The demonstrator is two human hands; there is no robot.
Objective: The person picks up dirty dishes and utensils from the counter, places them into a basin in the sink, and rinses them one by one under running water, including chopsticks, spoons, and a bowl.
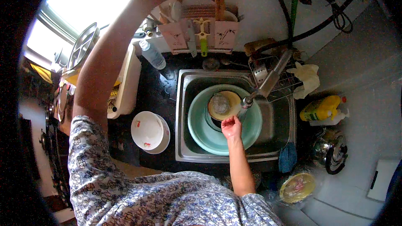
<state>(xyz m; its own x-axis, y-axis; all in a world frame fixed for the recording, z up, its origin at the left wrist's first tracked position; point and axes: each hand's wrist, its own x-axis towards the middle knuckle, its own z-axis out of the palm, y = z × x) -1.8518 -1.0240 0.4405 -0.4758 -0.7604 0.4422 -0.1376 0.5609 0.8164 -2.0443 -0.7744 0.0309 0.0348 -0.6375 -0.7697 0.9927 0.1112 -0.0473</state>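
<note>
My right hand (231, 127) is over the front part of a light green plastic basin (256, 128), palm up with its fingers curled. Whether anything is between the fingers is not clear. Just beyond it, the faucet spout (247, 101) points down into the basin. A cream bowl (234, 99) with a grey mesh scouring pad (220, 104) sits inside the basin, on top of other dishware. My left forearm (125, 15) stretches up past the utensil holder (225, 37); the left hand is cut off by the top edge.
The basin stands in a stainless steel sink (268, 138). Stacked white bowls (147, 130) and a plastic bottle (152, 55) are on the left. A wire rack (284, 89), a yellow detergent bottle (320, 108), a metal kettle (326, 147) and a blue cloth (287, 157) are on the right.
</note>
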